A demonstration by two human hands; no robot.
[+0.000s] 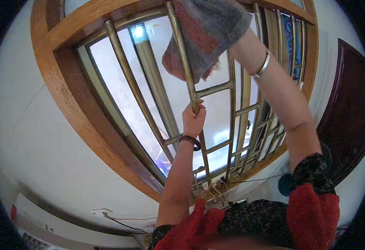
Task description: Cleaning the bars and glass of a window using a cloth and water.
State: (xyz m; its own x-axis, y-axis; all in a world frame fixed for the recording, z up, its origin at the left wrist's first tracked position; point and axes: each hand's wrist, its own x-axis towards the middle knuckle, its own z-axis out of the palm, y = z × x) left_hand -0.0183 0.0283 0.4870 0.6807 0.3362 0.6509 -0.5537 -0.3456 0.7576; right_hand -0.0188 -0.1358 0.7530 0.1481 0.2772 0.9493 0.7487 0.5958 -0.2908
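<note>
My left hand (194, 120) is closed around an upright metal bar (179, 50) of a window grille, just below a crossbar joint. A dark bangle (189, 140) circles that wrist. Up at the top of the view, my right hand (240, 47) is wrapped in a grey and red towel (210, 31); the fingers are hidden inside the cloth. Part of the towel shows behind the bar that my left hand grips, close to the window glass (176, 97). On my right forearm sits a silver-coloured bangle (263, 65).
A wooden window frame (73, 115) surrounds the grille. Cables (215, 189) run along the sill, and one black cord stretches right. At lower left, a wall socket (102, 212) has a plug in it. A dark door (346, 112) stands at right.
</note>
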